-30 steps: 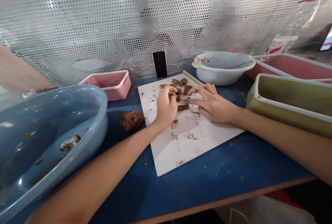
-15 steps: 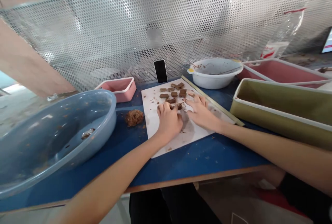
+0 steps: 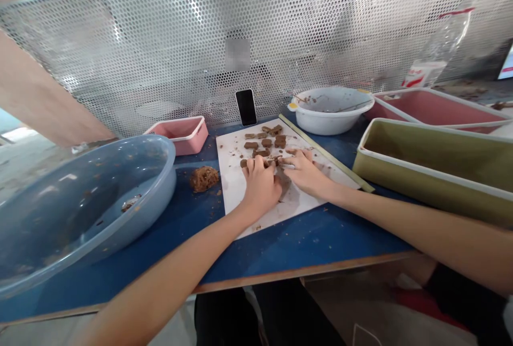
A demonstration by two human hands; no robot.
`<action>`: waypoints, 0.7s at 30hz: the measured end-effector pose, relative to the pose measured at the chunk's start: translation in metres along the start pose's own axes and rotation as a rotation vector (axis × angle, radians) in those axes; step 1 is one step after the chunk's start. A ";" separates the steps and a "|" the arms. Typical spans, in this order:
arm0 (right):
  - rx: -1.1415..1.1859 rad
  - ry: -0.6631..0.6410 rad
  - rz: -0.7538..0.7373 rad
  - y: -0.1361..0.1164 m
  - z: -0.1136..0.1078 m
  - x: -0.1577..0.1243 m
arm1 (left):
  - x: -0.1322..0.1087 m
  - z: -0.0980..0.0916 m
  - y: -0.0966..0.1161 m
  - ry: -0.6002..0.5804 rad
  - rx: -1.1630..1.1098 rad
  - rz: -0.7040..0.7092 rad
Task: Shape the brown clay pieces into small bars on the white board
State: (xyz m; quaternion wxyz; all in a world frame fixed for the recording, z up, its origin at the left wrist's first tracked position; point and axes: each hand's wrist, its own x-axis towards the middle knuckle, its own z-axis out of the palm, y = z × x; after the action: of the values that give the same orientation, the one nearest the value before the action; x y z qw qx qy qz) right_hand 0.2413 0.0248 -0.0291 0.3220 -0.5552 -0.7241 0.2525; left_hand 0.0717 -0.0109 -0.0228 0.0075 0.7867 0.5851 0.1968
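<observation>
My left hand (image 3: 261,184) is closed over a piece of brown clay (image 3: 276,161) on a white board (image 3: 252,224); its fingers hide most of the piece. From the right, my right hand (image 3: 305,174) reaches to the other end of that piece, its thumb and forefinger drawn together at crumbly bits there. Exactly how they grip is too small to make out. Just beyond my hands, several small brown clay blocks (image 3: 251,145) lie in rough rows, with crumbs scattered around them. A larger brown clay lump (image 3: 204,179) sits on the blue table left of the board.
A large blue basin (image 3: 160,175) stands at left, a small pink tub (image 3: 194,143) behind it. A phone (image 3: 246,107) leans on the perforated metal screen (image 3: 180,68). A white basin (image 3: 331,121), green planter (image 3: 433,175), pink tub (image 3: 452,105) and plastic bottle (image 3: 433,57) stand at right. A yellowish strip (image 3: 324,151) edges the board.
My right hand has shifted left toward my left hand, and its spread fingers have drawn in at the clay piece. My left hand stays in nearly the same place.
</observation>
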 end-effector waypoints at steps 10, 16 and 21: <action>-0.013 -0.015 -0.016 0.000 0.000 0.001 | 0.003 0.005 -0.002 0.001 -0.042 0.000; 0.013 -0.025 -0.054 0.007 0.004 0.005 | 0.004 0.005 -0.002 -0.006 -0.051 0.000; 0.002 -0.003 -0.043 0.009 0.005 0.005 | 0.004 0.007 -0.004 -0.003 -0.056 0.006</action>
State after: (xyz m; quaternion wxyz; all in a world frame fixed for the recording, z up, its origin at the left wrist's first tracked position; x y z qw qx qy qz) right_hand 0.2420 0.0318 -0.0381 0.3271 -0.5387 -0.7361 0.2469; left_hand 0.0715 -0.0049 -0.0290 0.0297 0.7882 0.5770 0.2119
